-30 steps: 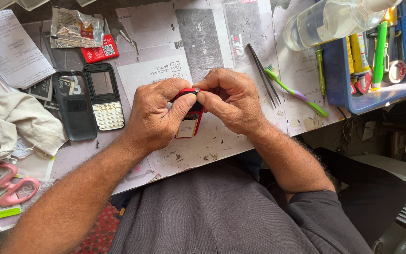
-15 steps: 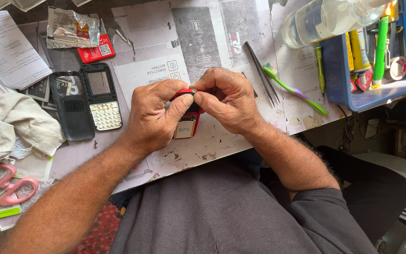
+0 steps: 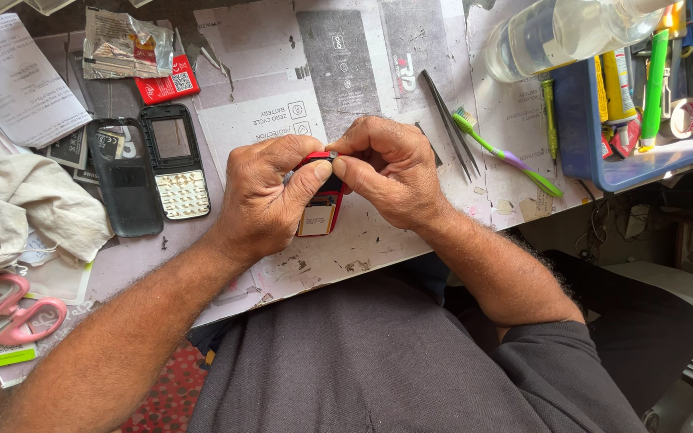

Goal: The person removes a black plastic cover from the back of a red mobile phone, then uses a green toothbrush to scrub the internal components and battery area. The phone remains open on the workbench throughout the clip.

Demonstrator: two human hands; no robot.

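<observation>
While both thumbs pinch top edge of red phone body (image 3: 320, 204), left hand (image 3: 270, 196) and right hand (image 3: 387, 172) clamp it just above table (image 3: 362, 240). Risk, I judge: thumb slips, casing cracks, small part drops among clutter near tweezers (image 3: 449, 124).

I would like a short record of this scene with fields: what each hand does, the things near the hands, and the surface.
left hand: grips the red phone body from the left, thumb on its top edge
right hand: pinches the top end of the same phone
left of hands: black phone cover, keypad front panel
right of hands: tweezers, green toothbrush, blue tray
far left: pink scissors, white cloth
surface: paper-covered table
</observation>
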